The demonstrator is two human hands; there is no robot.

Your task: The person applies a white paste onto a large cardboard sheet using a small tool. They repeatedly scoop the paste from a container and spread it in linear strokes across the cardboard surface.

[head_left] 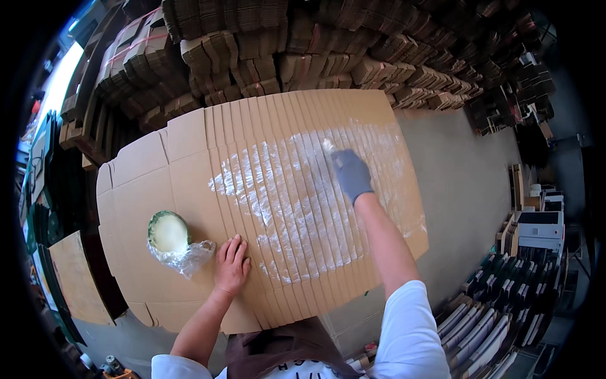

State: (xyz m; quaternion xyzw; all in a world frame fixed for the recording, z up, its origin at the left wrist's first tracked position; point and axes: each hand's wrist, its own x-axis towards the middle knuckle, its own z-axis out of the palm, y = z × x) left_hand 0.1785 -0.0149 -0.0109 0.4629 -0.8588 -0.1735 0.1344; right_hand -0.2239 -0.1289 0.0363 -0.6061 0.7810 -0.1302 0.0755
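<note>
Overlapping sheets of brown cardboard [189, 142] lie fanned out before me, their edges forming narrow strips. White paste [293, 211] is smeared in streaks across those strips. My right hand [351, 174], in a grey glove, is closed around a pale-tipped brush [329, 146] that touches the pasted area; most of the brush is hidden by the glove. Bare and with fingers stretched out, my left hand [231, 266] rests on the sheets nearer to me. Just left of it stands a green tub [170, 232] of creamy white paste, with crumpled clear plastic [192, 256] at its near side.
Tall stacks of folded cardboard [252, 47] line the far side. A grey floor [464, 164] runs along the right. Rows of stacked boards [486, 328] stand at the lower right, below a white machine [541, 228]. A wooden board [79, 278] leans at the left.
</note>
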